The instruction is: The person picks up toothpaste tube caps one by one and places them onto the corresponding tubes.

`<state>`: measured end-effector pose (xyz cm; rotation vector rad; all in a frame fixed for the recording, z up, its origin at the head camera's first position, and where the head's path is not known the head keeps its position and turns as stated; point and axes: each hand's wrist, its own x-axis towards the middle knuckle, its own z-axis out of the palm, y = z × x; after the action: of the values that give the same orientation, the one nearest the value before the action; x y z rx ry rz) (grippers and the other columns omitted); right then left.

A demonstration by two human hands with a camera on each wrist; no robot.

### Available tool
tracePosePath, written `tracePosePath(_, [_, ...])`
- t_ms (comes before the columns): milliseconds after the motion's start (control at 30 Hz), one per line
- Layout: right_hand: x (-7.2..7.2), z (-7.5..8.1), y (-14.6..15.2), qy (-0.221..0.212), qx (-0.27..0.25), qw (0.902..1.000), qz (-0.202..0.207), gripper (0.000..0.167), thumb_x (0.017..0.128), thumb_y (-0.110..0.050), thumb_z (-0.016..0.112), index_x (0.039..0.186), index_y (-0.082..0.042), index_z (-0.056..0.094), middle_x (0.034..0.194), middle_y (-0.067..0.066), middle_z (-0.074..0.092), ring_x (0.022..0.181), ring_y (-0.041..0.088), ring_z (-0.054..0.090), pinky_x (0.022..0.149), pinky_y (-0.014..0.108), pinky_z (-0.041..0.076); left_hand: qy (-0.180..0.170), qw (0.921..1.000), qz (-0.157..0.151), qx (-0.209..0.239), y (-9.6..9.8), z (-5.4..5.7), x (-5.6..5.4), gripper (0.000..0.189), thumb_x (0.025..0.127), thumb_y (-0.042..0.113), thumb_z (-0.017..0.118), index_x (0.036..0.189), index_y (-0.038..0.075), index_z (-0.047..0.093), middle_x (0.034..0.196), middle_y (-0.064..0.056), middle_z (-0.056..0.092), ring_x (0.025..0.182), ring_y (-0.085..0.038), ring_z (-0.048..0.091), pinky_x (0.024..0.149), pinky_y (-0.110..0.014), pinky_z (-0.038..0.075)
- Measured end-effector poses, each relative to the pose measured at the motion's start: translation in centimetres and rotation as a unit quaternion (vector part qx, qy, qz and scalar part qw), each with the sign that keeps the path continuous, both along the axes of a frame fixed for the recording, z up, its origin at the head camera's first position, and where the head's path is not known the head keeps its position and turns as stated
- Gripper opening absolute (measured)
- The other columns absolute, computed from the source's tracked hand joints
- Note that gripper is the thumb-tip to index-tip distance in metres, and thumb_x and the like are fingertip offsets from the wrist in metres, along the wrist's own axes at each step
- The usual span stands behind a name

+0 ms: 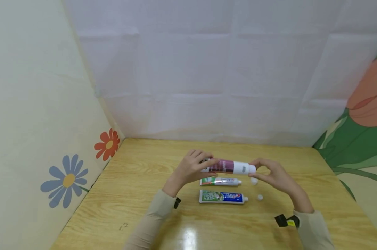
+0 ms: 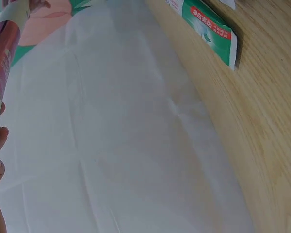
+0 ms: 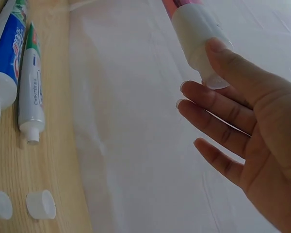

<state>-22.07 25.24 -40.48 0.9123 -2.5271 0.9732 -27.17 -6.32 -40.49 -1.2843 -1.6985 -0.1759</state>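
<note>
A toothpaste tube (image 1: 226, 166), purple and white, is held level above the table. My left hand (image 1: 192, 167) grips its flat end, fingers over the top and thumb beneath. At the other end, the thumb and index finger of my right hand (image 1: 275, 176) pinch the white cap (image 3: 216, 80). The other right fingers stand away from the tube in the right wrist view. Below lie a smaller green-and-white toothpaste tube (image 1: 224, 181) and a green-and-blue toothpaste tube (image 1: 222, 197), both uncapped with nozzles to the right.
Two loose white caps lie right of the nozzles: a farther cap (image 1: 254, 181) and a nearer cap (image 1: 260, 197). The wooden table (image 1: 138, 180) meets a white sheet (image 1: 188, 114) at the back. Flower-printed panels (image 1: 25, 121) flank the sides.
</note>
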Motion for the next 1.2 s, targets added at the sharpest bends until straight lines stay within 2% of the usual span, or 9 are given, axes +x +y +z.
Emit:
tracePosePath(100, [-0.2, -0.3, 0.2, 0.003, 0.001, 1.0000, 0.007, 0.026, 0.079, -0.013, 0.073, 0.102, -0.020, 0.063, 0.092, -0.011, 0.064, 0.083, 0.003, 0.057, 0.072, 0.025, 0.049, -0.012, 0.9998, -0.005, -0.017, 0.0, -0.1, -0.2, 0.054, 0.075, 0.054, 0.068, 0.117, 0.020, 0.063, 0.099, 0.001, 0.064, 0.084, -0.013, 0.058, 0.072, -0.025, 0.048])
tracePosePath(400, [-0.6, -0.8, 0.2, -0.008, 0.015, 0.9998, 0.011, 0.022, 0.082, -0.016, 0.070, 0.102, -0.021, 0.062, 0.092, -0.014, 0.063, 0.081, 0.002, 0.057, 0.071, 0.026, 0.050, -0.054, 0.9967, -0.012, -0.059, -0.4, -0.8, -0.6, 0.052, 0.078, 0.045, 0.070, 0.121, 0.018, 0.060, 0.105, 0.000, 0.062, 0.087, -0.012, 0.056, 0.072, -0.023, 0.047])
tracePosePath(600, [-1.3, -0.9, 0.3, -0.017, 0.037, 0.9991, -0.013, 0.021, 0.084, -0.023, 0.069, 0.103, -0.019, 0.062, 0.090, -0.013, 0.063, 0.081, 0.002, 0.057, 0.073, 0.031, 0.049, -0.094, 0.9918, -0.012, -0.085, -0.8, -1.3, -1.2, 0.053, 0.080, 0.037, 0.071, 0.127, 0.017, 0.057, 0.109, -0.002, 0.061, 0.092, -0.013, 0.056, 0.078, -0.024, 0.047])
tracePosePath(800, [-1.9, -1.2, 0.4, -0.047, 0.049, 0.9973, -0.028, 0.022, 0.086, -0.030, 0.066, 0.104, -0.019, 0.061, 0.088, -0.012, 0.062, 0.082, 0.005, 0.057, 0.074, 0.034, 0.048, -0.115, 0.9873, -0.006, -0.109, -0.9, -1.6, -1.8, 0.053, 0.081, 0.037, 0.070, 0.128, 0.017, 0.056, 0.110, -0.002, 0.061, 0.094, -0.014, 0.057, 0.081, -0.025, 0.048])
tracePosePath(1033, [-2.7, -1.8, 0.4, -0.048, 0.052, 0.9972, -0.023, 0.022, 0.086, -0.028, 0.066, 0.105, -0.017, 0.062, 0.086, -0.011, 0.063, 0.081, 0.006, 0.059, 0.076, 0.038, 0.049, -0.157, 0.9799, 0.004, -0.124, -1.1, -2.4, -2.5, 0.056, 0.080, 0.037, 0.071, 0.129, 0.017, 0.054, 0.109, -0.003, 0.061, 0.093, -0.013, 0.057, 0.080, -0.024, 0.048])
tracePosePath(1200, [-3.2, -2.3, 0.6, -0.048, 0.051, 0.9975, -0.014, 0.021, 0.086, -0.025, 0.066, 0.104, -0.015, 0.063, 0.084, -0.011, 0.064, 0.079, 0.007, 0.059, 0.078, 0.041, 0.049, -0.173, 0.9767, -0.003, -0.127, -1.2, -2.9, -3.0, 0.056, 0.081, 0.037, 0.070, 0.130, 0.016, 0.054, 0.108, -0.003, 0.062, 0.091, -0.013, 0.057, 0.077, -0.024, 0.048])
